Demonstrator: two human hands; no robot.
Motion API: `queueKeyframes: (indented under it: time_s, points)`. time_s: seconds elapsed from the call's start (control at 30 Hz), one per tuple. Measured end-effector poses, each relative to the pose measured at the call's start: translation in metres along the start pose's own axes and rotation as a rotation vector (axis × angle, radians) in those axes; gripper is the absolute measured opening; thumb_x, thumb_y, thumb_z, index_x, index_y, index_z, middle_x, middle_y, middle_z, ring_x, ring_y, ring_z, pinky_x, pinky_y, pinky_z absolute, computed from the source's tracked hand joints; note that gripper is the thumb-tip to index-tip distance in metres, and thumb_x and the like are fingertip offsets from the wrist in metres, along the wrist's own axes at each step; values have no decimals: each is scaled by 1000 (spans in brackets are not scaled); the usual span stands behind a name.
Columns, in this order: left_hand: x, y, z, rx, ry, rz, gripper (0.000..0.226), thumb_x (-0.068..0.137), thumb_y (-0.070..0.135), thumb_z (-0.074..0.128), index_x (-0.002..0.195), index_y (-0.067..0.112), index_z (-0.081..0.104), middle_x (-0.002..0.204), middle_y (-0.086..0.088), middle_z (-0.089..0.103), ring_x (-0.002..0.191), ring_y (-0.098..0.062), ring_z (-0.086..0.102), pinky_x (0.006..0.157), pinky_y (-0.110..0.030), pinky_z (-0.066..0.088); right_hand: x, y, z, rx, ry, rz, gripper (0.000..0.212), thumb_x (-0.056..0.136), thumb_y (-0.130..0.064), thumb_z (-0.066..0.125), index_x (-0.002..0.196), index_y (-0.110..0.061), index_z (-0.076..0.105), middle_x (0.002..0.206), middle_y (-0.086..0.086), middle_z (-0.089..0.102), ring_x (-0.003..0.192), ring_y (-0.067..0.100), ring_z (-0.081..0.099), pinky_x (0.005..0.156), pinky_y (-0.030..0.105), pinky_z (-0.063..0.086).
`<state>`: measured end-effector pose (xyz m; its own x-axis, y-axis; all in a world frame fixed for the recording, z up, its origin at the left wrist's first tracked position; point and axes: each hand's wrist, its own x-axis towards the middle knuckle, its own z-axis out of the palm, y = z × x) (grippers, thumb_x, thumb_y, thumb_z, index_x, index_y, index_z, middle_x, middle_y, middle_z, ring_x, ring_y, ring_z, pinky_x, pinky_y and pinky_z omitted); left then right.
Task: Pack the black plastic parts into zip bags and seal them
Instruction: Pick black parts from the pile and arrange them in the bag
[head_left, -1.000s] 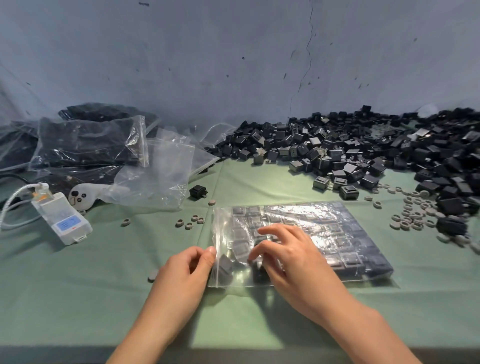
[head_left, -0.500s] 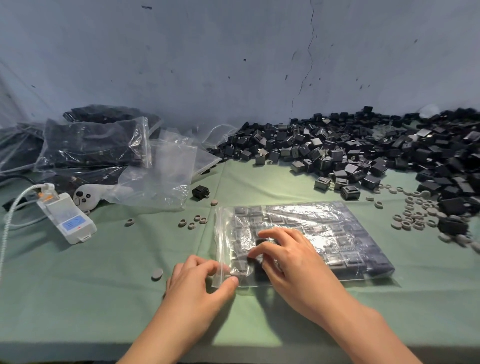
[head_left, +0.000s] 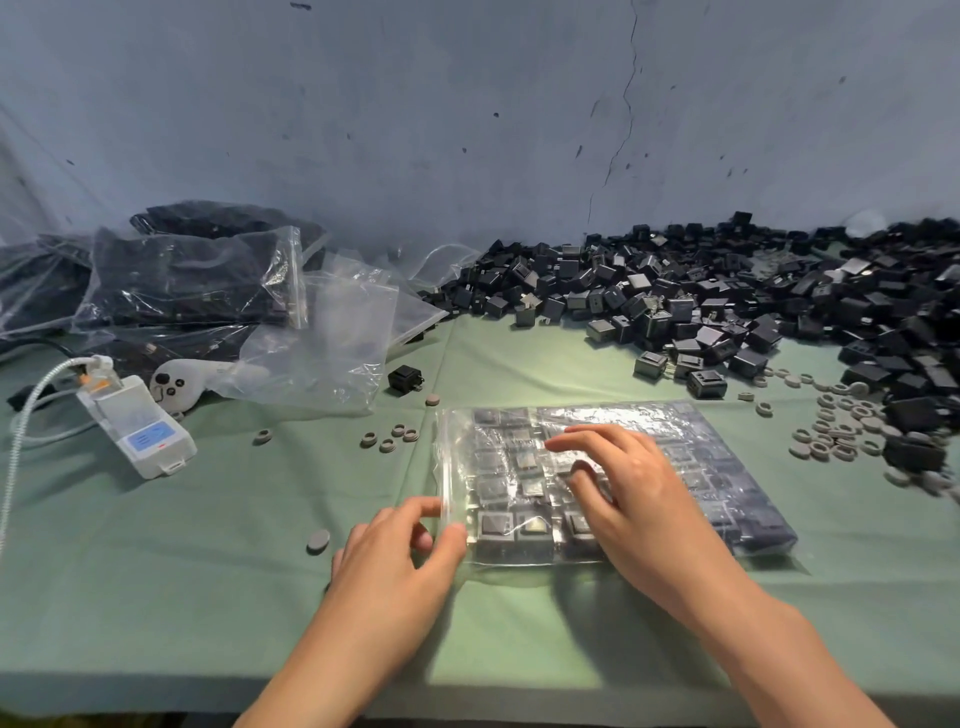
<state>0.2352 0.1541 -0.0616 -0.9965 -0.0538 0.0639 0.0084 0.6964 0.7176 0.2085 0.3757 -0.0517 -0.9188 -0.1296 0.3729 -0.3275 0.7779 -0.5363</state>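
Two hands are on one filled zip bag (head_left: 727, 483), which lies flat on the green cloth (head_left: 208, 571). We find the left hand (head_left: 395, 566) pinching the bag's zip strip (head_left: 445, 467) between thumb and forefinger at its near end; its other fingers are loosely curled and hold nothing. Just right of that pinch the right hand (head_left: 639, 499) lies spread on the bag, pressing rather than gripping. We judge that it holds the packed black parts (head_left: 519, 488) level and clear of the mouth so the strip can close. Whether the strip beyond the pinch is already sealed we cannot tell. Well beyond the pinch and to its right lies the loose pile (head_left: 727, 301) not yet packed; well to its left, filled bags (head_left: 192, 280).
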Motion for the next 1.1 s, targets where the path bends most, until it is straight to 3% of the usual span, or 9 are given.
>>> queueKeyframes:
  time_s: [0.1, 0.23, 0.3, 0.37, 0.47, 0.7, 0.87, 1.0, 1.1]
  points:
    - [1, 0, -1, -77, 75, 4, 23, 94, 42, 56, 117, 38, 57, 76, 9, 55, 83, -14, 56, 87, -39, 46, 4, 1, -1, 12, 28, 22, 30, 99, -25, 45, 122, -33, 62, 122, -19, 55, 118, 4, 43, 104, 30, 37]
    - [5, 3, -3, -87, 135, 49, 23, 95, 30, 59, 117, 35, 57, 76, 4, 57, 72, -4, 55, 69, -15, 39, 7, 1, -2, 9, 35, 23, 30, 97, -26, 45, 120, -33, 63, 119, -19, 56, 116, 5, 45, 101, 28, 37]
    - [10, 1, -4, -108, 180, 43, 22, 95, 26, 58, 115, 34, 57, 75, 3, 59, 70, -3, 55, 66, -12, 41, 9, 2, -3, 8, 43, 22, 31, 96, -26, 44, 119, -33, 64, 117, -19, 56, 114, 5, 46, 100, 28, 37]
    - [13, 1, -6, -138, 224, 13, 27, 95, 29, 56, 120, 37, 52, 78, 7, 60, 73, -2, 56, 70, -17, 42, 9, 3, -4, 18, 50, 29, 31, 96, -25, 43, 118, -34, 63, 116, -20, 56, 113, 5, 46, 99, 27, 38]
    - [20, 0, -6, -138, 261, -17, 39, 93, 34, 55, 129, 40, 42, 84, 8, 61, 86, -6, 58, 86, -39, 44, 12, 6, -7, 42, 57, 46, 33, 94, -29, 40, 118, -35, 62, 115, -21, 56, 114, 4, 47, 97, 25, 37]
    - [39, 5, 2, -138, 321, 13, 42, 94, 31, 56, 134, 32, 44, 117, 9, 50, 101, -5, 55, 87, -32, 39, 29, 18, -15, -40, 57, 144, 33, 96, -29, 39, 120, -32, 62, 120, -13, 58, 118, 14, 46, 106, 37, 35]
    - [63, 3, 2, -105, 353, 26, 44, 95, 30, 56, 138, 27, 44, 124, 4, 46, 103, -11, 55, 89, -31, 38, 44, 38, -27, -64, 76, 252, 36, 97, -30, 38, 127, -32, 58, 129, -10, 53, 127, 14, 41, 113, 40, 31]
    - [88, 4, 0, -95, 365, 10, 46, 96, 27, 55, 141, 26, 43, 134, 2, 44, 112, -16, 55, 91, -33, 40, 56, 68, -39, -128, 89, 382, 44, 100, -32, 41, 144, -30, 43, 147, -1, 44, 138, 20, 33, 117, 44, 27]
    - [103, 4, 0, -107, 340, 3, 48, 96, 30, 55, 142, 28, 42, 138, 5, 43, 118, -17, 55, 96, -37, 43, 67, 93, -40, -224, 31, 487, 60, 100, -39, 41, 155, -29, 23, 161, 9, 25, 148, 28, 21, 121, 48, 19]
